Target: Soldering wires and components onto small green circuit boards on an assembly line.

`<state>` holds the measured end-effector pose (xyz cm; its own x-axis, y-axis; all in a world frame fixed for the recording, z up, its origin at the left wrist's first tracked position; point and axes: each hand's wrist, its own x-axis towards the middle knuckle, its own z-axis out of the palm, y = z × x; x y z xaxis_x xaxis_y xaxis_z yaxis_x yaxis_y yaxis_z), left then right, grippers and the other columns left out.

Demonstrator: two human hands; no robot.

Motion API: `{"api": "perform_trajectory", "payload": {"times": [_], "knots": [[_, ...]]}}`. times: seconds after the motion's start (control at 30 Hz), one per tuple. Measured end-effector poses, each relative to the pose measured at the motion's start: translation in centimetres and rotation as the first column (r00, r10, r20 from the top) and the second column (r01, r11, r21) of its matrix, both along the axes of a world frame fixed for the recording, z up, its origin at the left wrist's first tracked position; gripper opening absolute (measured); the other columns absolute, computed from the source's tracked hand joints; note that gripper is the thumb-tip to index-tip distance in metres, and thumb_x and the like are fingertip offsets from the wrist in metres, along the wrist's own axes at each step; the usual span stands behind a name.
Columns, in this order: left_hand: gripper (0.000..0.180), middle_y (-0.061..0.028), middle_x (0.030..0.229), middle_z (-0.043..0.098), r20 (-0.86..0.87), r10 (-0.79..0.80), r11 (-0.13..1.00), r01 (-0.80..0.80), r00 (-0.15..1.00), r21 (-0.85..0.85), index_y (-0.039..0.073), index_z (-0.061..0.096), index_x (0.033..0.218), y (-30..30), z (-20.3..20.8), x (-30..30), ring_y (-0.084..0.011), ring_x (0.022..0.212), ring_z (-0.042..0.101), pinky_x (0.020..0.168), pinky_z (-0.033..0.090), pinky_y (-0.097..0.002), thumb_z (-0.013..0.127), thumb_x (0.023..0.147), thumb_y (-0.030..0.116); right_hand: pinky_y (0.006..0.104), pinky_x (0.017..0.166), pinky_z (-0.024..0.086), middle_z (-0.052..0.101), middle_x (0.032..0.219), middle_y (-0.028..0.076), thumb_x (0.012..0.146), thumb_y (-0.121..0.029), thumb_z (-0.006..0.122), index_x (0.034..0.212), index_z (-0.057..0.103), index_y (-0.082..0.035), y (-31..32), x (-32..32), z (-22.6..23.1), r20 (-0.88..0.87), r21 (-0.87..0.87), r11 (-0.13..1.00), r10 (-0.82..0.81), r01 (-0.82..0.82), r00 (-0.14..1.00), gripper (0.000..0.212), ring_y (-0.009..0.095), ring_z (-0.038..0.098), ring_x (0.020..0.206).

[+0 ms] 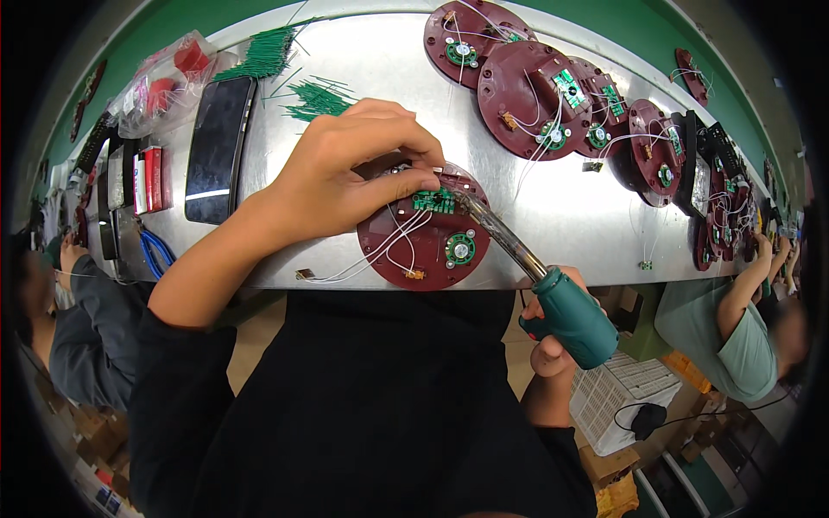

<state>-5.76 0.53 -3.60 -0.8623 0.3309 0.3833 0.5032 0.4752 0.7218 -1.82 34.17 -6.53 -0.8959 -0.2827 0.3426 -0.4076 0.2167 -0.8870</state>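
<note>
My left hand [367, 160] reaches over a dark red round disc [413, 242] at the table's near edge. Its thumb and forefinger are pinched just above a small green circuit board [434, 202] on that disc; whatever is between them is too small to make out. In my right hand [553, 352] is a green pistol-shaped soldering gun [577, 321], its metal barrel slanting up and left so that the tip meets the board's edge. White wires [393, 243] run off the board. A round green-rimmed part [460, 249] sits lower right on the disc.
Similar wired discs [518, 95] lie at the back right. Green wire pieces [268, 52], a black phone [218, 151], a plastic bag [160, 86] and blue-handled pliers [155, 252] are at the left. People work on both sides. A white crate [622, 401] stands below.
</note>
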Motion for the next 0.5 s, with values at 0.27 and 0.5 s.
{"api": "perform_trajectory", "payload": {"times": [0.27,0.5], "knots": [[0.018,-0.0090,0.090,0.077,0.150,0.019,0.980,-0.048,0.989,0.193,0.001,0.074,0.106,0.5,-0.4,0.5,-0.0217,0.080,0.076,0.073,0.060,-0.0298,0.083,0.091,0.004,0.0378,0.076,0.060,0.069,0.069,0.004,0.097,-0.073,0.066,0.081,0.076,-0.001,0.8,0.9,0.0,0.102,-0.049,0.998,-0.039,0.044,0.994,0.075,0.026,0.070,0.079],[0.018,-0.0102,0.098,0.078,0.124,-0.012,0.994,-0.002,0.992,0.109,-0.003,0.075,0.109,0.2,0.1,0.4,-0.0186,0.089,0.079,0.080,0.062,-0.0277,0.079,0.091,-0.005,0.0369,0.074,0.059,0.070,0.069,0.003,0.095,-0.074,0.068,0.080,0.077,-0.002,0.2,1.3,0.1,0.188,-0.083,0.994,-0.053,0.069,0.981,0.074,0.028,0.071,0.085]]}}
